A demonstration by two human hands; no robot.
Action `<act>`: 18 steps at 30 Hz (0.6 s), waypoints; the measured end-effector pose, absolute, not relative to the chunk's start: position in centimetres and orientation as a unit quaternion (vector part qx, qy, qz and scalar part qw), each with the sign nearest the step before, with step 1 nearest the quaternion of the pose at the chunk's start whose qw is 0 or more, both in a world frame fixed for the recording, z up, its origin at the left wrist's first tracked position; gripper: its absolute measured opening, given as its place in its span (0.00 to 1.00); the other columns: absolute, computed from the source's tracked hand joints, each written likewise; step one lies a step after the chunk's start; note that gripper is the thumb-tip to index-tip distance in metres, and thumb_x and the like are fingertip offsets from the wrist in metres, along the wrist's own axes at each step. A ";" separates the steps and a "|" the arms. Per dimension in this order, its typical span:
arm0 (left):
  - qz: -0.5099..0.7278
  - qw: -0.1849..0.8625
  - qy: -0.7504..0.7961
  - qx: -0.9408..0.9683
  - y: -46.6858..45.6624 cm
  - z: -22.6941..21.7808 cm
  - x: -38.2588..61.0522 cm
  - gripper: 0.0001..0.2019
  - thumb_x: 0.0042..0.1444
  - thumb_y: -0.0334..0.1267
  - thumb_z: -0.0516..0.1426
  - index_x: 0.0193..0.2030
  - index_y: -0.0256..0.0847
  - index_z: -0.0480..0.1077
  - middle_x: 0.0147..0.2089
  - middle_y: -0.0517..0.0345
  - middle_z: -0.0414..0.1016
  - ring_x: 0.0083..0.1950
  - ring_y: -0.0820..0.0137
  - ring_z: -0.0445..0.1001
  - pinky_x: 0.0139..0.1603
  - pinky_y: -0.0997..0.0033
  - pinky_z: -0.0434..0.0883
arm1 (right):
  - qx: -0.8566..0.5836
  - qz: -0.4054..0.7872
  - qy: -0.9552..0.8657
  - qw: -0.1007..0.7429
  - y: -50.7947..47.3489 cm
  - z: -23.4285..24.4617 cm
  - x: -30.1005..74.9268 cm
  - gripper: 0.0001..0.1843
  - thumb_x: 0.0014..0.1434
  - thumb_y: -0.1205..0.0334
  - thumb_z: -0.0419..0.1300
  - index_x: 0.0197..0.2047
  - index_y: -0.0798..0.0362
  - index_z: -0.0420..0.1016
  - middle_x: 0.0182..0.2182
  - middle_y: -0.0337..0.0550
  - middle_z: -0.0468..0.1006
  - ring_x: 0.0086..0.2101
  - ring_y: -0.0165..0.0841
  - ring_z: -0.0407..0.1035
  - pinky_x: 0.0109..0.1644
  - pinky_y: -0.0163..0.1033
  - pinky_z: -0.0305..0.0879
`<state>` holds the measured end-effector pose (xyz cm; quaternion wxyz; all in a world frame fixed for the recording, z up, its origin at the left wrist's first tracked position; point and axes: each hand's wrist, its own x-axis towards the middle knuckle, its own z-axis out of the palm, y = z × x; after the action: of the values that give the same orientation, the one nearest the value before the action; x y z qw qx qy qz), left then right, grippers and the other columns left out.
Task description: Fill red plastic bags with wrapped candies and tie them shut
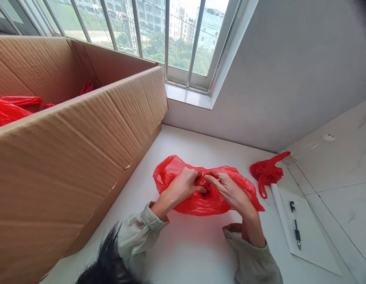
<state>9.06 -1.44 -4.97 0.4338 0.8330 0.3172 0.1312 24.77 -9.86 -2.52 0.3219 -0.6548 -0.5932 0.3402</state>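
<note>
The red plastic bag (200, 205) lay crumpled on the white desk (195, 252), a little to the right of the cardboard box (67, 157) and apart from its long side wall. Both hands worked at the bag's middle, on the side away from the box.

The left hand (183, 185), the nearer of the two to the box, came in on a forearm in a pale grey-green sleeve (138, 232). Its wrist was bent, the back of the hand was turned up, and the fingers curled down and in, pinching a gathered fold of red plastic against the thumb.

The right hand (230, 191), farther from the box, rose on a steeper forearm from the lower edge of the view. Its fingers pointed back toward the box, index and thumb closed on the same bunch of plastic, so the fingertips of the two hands nearly met over a small yellow print (202, 182).

Farther right of the box than the hands lay a knotted red bag (267, 171), and beyond it a sheet of paper (307, 252) with a pen (295, 230) on it. Inside the box, more red plastic (11, 108) showed above its rim. Past the box's far corner stood a window (183, 43).
</note>
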 end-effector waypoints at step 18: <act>0.095 0.434 0.285 0.849 -1.2 -4.2 8.5 0.16 0.52 0.37 0.62 0.23 0.40 0.57 0.21 0.67 0.54 0.24 0.75 0.50 0.25 0.69 0.47 | -0.600 0.421 -0.582 0.353 -9.4 -2.4 25.0 0.09 0.60 0.61 0.56 0.27 0.49 0.64 0.25 0.36 0.69 0.29 0.33 0.65 0.34 0.40 0.62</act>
<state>8.52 -1.19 -4.15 0.4338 0.8494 0.2853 0.0949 25.01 -9.41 -2.45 0.3527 -0.6002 -0.5817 0.4207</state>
